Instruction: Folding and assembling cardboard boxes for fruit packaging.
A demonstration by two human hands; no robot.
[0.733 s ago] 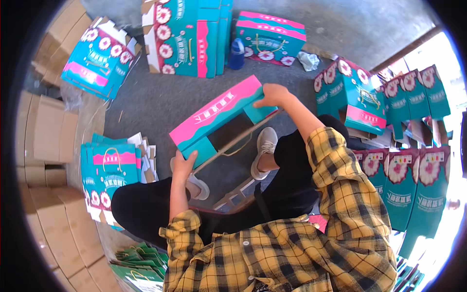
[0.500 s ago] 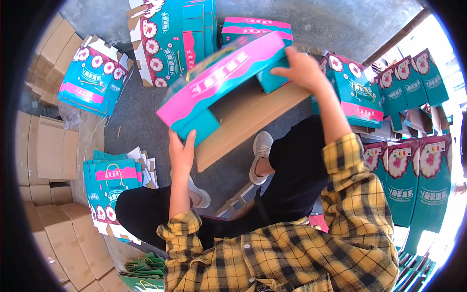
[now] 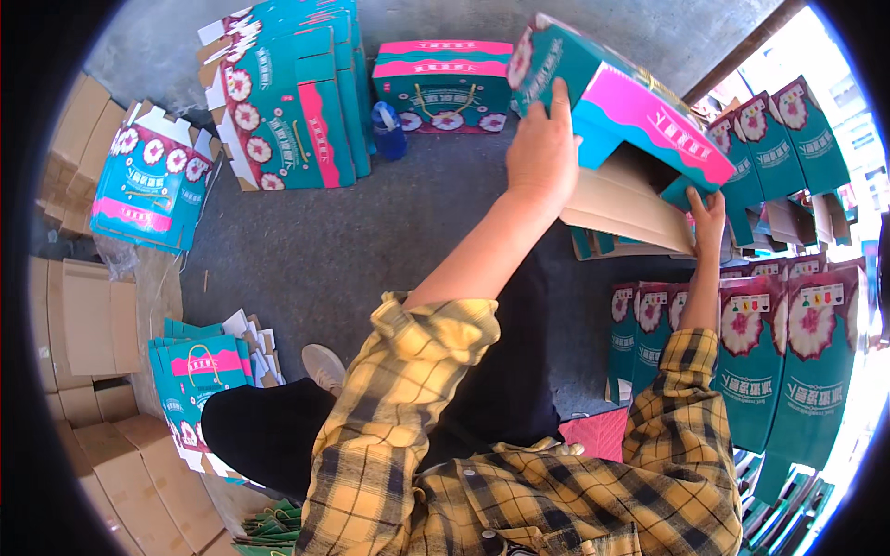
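A teal and pink printed gift box (image 3: 649, 116) is held up at the upper right, tilted, with its open end and a plain brown cardboard flap (image 3: 621, 206) facing me. My left hand (image 3: 542, 153) grips its left side, the index finger stretched up along the teal panel. At the box's lower right corner, my right hand (image 3: 707, 221) pinches a small teal flap between thumb and fingers. The box's far side is hidden from me.
Flattened teal cartons (image 3: 287, 111) lean at the back beside an upright finished box (image 3: 443, 88) and a blue bottle (image 3: 388, 132). Rows of tall teal boxes (image 3: 816, 343) line the right. Brown cartons (image 3: 139, 454) are stacked at the left, near more folded teal cartons (image 3: 206, 366).
Both hands have carried the box to the right and turned it, so its right end now points downward. My body has swung right, and the blue bottle has come into sight.
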